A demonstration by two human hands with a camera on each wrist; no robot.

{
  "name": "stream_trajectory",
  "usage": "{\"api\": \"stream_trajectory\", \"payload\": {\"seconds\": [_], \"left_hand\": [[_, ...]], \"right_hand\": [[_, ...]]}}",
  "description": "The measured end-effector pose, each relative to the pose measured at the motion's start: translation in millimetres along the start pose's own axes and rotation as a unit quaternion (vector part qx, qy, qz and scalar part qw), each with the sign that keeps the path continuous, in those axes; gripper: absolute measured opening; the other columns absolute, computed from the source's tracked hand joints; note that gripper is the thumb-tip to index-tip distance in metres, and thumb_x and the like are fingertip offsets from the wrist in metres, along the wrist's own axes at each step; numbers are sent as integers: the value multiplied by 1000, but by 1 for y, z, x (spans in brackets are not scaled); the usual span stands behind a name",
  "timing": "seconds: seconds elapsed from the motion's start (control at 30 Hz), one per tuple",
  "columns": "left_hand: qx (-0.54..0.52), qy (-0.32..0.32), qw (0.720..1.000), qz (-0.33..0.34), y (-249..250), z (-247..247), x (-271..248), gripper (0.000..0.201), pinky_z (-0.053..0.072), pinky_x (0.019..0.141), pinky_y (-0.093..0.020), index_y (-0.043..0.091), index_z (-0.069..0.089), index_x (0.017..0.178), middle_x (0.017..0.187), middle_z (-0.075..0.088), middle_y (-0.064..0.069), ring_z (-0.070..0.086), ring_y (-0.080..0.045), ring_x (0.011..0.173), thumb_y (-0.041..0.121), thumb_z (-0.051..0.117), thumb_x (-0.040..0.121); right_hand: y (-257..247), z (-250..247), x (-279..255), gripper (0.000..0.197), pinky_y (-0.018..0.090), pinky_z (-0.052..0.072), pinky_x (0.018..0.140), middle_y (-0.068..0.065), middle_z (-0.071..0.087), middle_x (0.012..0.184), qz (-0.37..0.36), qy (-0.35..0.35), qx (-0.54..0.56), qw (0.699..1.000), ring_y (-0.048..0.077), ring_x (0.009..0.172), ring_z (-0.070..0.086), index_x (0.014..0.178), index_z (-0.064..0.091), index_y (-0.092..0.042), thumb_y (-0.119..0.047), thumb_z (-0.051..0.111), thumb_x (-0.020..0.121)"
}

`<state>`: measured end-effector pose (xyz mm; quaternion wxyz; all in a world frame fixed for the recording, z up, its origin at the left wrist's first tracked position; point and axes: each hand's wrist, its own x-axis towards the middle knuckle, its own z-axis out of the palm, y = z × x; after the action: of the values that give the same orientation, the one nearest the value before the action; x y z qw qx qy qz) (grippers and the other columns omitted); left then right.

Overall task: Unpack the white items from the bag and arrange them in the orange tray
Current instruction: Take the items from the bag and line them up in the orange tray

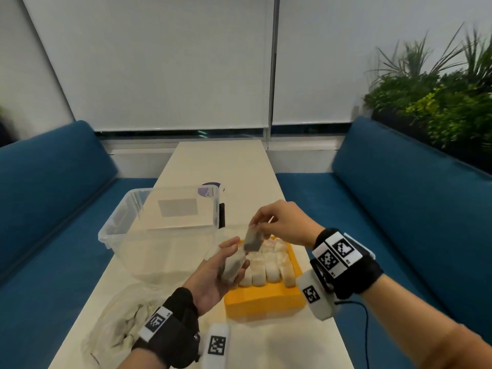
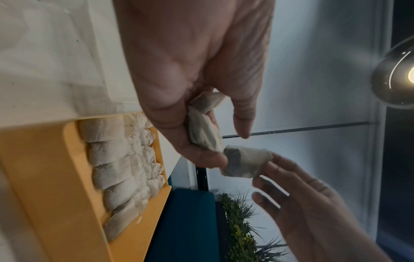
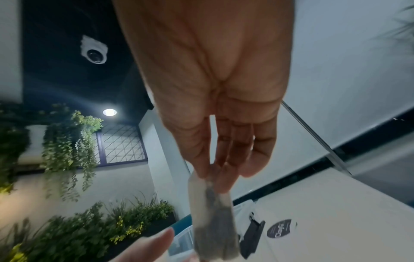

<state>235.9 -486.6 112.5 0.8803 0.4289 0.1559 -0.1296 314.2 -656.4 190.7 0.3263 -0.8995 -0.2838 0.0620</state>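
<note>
Near my wrist, the bag (image 1: 119,326) at the tabletop's near left edge holds more packets. My left hand (image 1: 215,272) grips a few (image 1: 233,266); my right hand (image 1: 282,222) pinches one packet (image 1: 253,239) above the orange tray (image 1: 263,299), whose far rows look filled, its near strip bare.

Head view looks forward and down over both hands. Left wrist view sits close along the left hand (image 2: 190,85), facing its fingers, with the orange tray (image 2: 51,177) beside them. Right wrist view sits close along the right hand (image 3: 215,106). All three views share the sachet (image 1: 253,239) between the hands.
</note>
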Motion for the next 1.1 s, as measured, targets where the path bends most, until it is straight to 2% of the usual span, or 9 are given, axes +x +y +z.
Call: {"api": "stream_trajectory", "payload": {"seconds": [0.1,0.2,0.3,0.37,0.5,0.67,0.77,0.93,1.1], "left_hand": [[15,-12,1000,-18,3,5,-3,49,57,61,-29,19,62,122,115,66,-15,66,-26,87,28,73,75],[16,-23,999,-32,5,7,-4,54,56,60,-29,19,64,119,118,65,-15,65,-26,88,45,72,72],[2,-48,998,-35,8,8,-1,64,54,61,-28,26,64,122,122,66,-15,67,-25,84,72,51,79],[13,-47,998,-35,10,9,1,70,53,58,-25,26,64,121,120,67,-14,68,-22,81,78,40,81],[124,-61,990,-4,10,12,3,57,44,62,-26,27,59,124,108,66,-13,55,-19,79,67,37,90],[191,-80,978,38,7,17,-2,44,45,59,-25,17,61,118,104,61,-12,53,-21,85,44,65,85],[215,-78,972,60,7,16,-3,36,42,59,-25,11,62,111,95,59,-12,50,-22,84,30,71,81],[239,-59,966,83,12,13,-4,27,42,57,-24,9,61,104,91,56,-13,47,-23,80,23,71,84],[248,-37,963,95,11,7,-3,31,44,57,-24,5,60,110,92,55,-13,45,-20,74,19,71,85]], "right_hand": [[-12,-11,-1,20,15,47,73,2,69,102,-34,-18,-66,997,3,71,56,105,71,-15,-11,57,91],[-20,-17,-2,21,10,45,66,3,69,101,-42,-30,-83,995,-1,65,54,107,70,-11,-10,56,91],[-25,-20,-3,19,10,48,61,5,70,95,-42,-29,-87,995,9,65,62,105,70,-9,-11,57,91],[-27,-21,-4,17,8,48,61,3,70,87,-45,-25,-83,995,12,64,64,101,70,-9,-12,58,91],[-30,-24,-8,17,7,48,57,-3,66,76,-46,-21,-67,996,7,59,62,101,71,-7,-14,59,91],[-35,-27,-10,17,6,44,53,-1,66,74,-44,-20,-53,997,2,56,58,102,71,-9,-12,60,90],[-38,-27,-9,17,6,45,54,-7,64,70,-42,-27,-44,998,-2,55,58,102,71,-8,-11,61,89],[-39,-24,-6,14,2,40,52,-12,60,64,-42,1,-50,998,1,56,57,99,70,-6,-10,62,89],[-35,-19,-4,14,0,42,56,-12,60,67,-34,-13,-57,998,1,59,58,100,69,-7,-13,62,89]]}}
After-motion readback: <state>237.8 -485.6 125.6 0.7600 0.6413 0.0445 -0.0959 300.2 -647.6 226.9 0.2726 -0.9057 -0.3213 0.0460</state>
